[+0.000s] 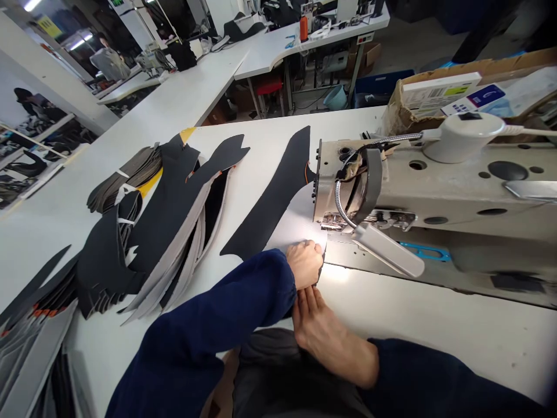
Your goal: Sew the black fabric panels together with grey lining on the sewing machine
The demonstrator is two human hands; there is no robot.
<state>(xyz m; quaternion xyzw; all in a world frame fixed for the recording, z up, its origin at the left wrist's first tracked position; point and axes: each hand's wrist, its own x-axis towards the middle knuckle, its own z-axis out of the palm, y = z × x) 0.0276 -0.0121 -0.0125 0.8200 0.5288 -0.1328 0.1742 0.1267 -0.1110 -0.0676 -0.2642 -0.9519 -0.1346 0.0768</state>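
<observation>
Fabric, dark and mostly hidden, lies on the tabletop beneath the person's hands, only a thin strip showing at 3 o'clock of the left hand. That hand's grip is narrow, the fingers curled down; whether it pinches or just presses, one cannot tell. At its 6 o'clock, the right hand sets bunched fingertips close by, thumb hidden, so its hold cannot be told either. The machine has its working end near, at 1 o'clock, so a slip forward could bring the left knuckles under it. With the hands covering so much, an edge could probably creep askew unnoticed. The lamp at 3 o'clock might be bumped by a hand swinging right, and the panel at 11 o'clock could be dragged by the left sleeve, which lies close to its lower end.
</observation>
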